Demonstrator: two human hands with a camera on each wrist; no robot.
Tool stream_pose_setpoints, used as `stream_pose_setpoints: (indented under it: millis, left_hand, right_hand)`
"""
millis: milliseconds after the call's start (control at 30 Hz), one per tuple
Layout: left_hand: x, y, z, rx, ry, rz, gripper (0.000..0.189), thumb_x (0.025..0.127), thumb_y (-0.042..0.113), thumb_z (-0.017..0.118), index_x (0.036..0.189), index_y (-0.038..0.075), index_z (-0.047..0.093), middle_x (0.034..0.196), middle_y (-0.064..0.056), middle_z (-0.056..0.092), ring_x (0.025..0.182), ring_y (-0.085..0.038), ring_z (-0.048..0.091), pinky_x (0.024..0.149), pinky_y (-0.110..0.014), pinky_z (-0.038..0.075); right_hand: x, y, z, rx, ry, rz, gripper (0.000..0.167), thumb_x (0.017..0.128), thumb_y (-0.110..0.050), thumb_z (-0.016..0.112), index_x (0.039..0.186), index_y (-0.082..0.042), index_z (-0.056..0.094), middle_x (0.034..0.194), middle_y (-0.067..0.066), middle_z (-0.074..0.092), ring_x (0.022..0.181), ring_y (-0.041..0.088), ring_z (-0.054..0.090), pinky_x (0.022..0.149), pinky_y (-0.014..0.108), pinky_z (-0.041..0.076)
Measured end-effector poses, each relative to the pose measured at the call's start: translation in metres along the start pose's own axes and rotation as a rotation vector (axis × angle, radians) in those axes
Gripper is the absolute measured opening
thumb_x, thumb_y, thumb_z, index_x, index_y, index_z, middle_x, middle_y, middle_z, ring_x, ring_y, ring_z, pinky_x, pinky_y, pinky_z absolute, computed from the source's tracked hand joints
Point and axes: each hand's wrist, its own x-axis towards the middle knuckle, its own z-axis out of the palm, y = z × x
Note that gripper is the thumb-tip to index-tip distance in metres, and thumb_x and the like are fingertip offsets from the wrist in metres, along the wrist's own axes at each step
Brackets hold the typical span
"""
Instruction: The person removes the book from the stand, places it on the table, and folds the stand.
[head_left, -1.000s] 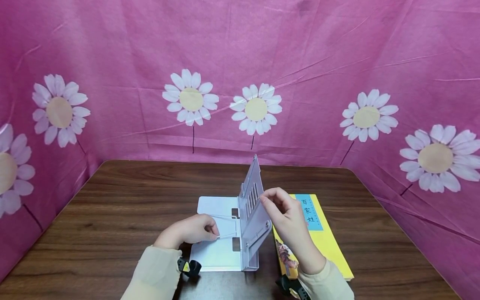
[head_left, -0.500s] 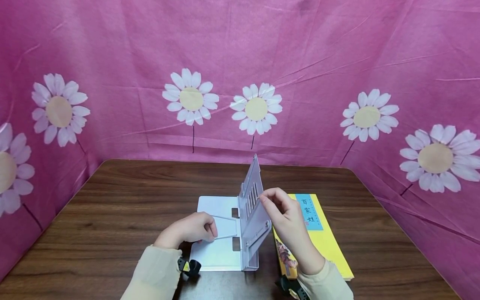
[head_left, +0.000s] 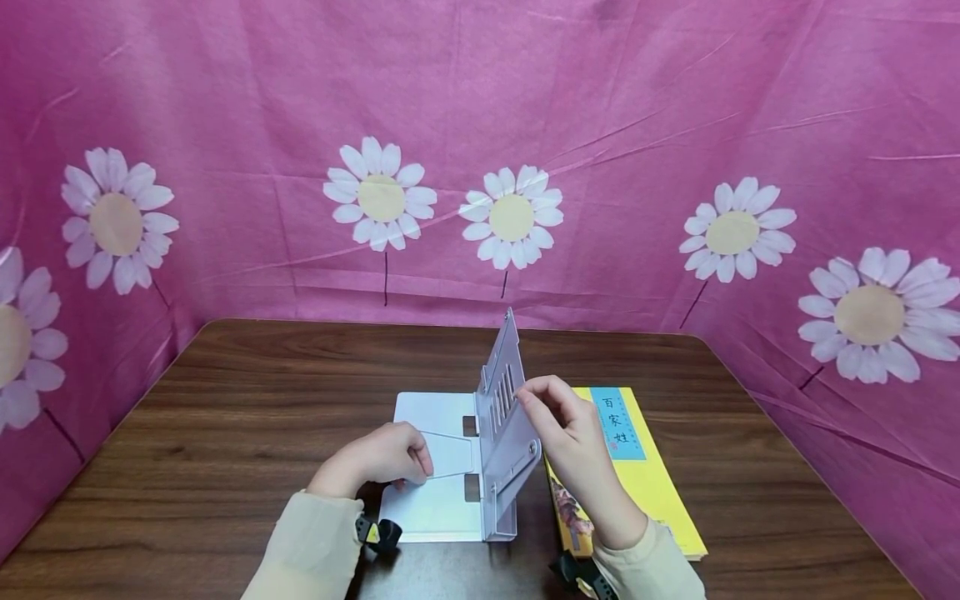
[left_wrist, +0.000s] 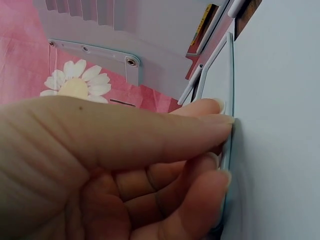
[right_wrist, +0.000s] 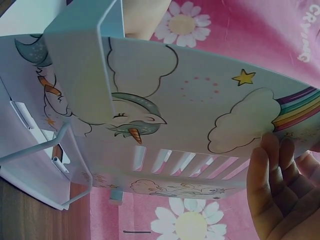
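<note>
A pale metal book stand lies opened on the table, its flat base plate [head_left: 431, 517] to the left and its slotted panel [head_left: 504, 379] tilted upright. My left hand [head_left: 378, 457] pinches a thin wire bracket [head_left: 452, 475] low over the base plate. In the left wrist view, thumb and fingers close on the bracket's rod [left_wrist: 230, 75]. My right hand [head_left: 577, 450] holds the panel by its edge, thumb and fingertips together there. The right wrist view shows the panel's printed face with a unicorn [right_wrist: 135, 120], clouds and a rainbow, and right fingers [right_wrist: 272, 175] against it.
A thick yellow book [head_left: 663, 500] with a blue label lies right of the stand, partly under my right forearm. Brown wooden table [head_left: 225, 433] surrounds both. A pink cloth [head_left: 262, 83] with white flowers hangs behind the table.
My left hand has shifted very slightly to the left along with the wire bracket. The right hand and the panel stay nearly where they were.
</note>
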Motion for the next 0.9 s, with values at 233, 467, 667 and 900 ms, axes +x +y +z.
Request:
stream_pose_setpoints:
  millis: [233,467,667,900]
  left_hand:
    - [0.002,0.003,-0.006,-0.055,0.015,0.091,0.009,0.092,0.014,0.067,0.092,0.005,0.071,0.067,-0.002,0.059,0.055,-0.012,0.052,0.052,-0.026,0.043]
    - [-0.002,0.011,-0.015,-0.151,0.039,0.123,0.030,0.097,0.027,0.063,0.110,0.001,0.069,0.080,-0.009,0.062,0.064,-0.018,0.059,0.061,-0.033,0.051]
    - [-0.005,0.015,-0.018,-0.184,-0.003,0.135,0.034,0.098,0.028,0.061,0.111,-0.002,0.068,0.093,-0.013,0.069,0.073,-0.018,0.063,0.066,-0.033,0.055]
    - [-0.008,0.024,-0.021,-0.218,-0.038,0.171,0.039,0.100,0.034,0.057,0.110,-0.002,0.068,0.098,-0.016,0.071,0.081,-0.019,0.066,0.070,-0.031,0.057]
  right_hand:
    - [0.000,0.002,0.001,0.010,-0.001,-0.011,0.013,0.100,-0.014,0.058,0.100,-0.008,0.068,0.082,0.006,0.062,0.073,0.015,0.052,0.064,0.024,0.044]
    - [-0.001,0.004,0.003,0.029,0.013,-0.053,0.013,0.100,-0.015,0.057,0.100,-0.007,0.068,0.084,0.008,0.064,0.073,0.013,0.052,0.063,0.024,0.043]
    - [-0.002,0.005,0.003,0.037,0.004,-0.071,0.013,0.101,-0.015,0.056,0.100,-0.008,0.068,0.084,0.008,0.063,0.073,0.014,0.052,0.063,0.024,0.043]
    - [-0.003,0.006,0.005,0.019,-0.004,-0.084,0.017,0.102,-0.014,0.052,0.106,-0.008,0.067,0.101,0.011,0.070,0.086,0.017,0.059,0.071,0.025,0.050]
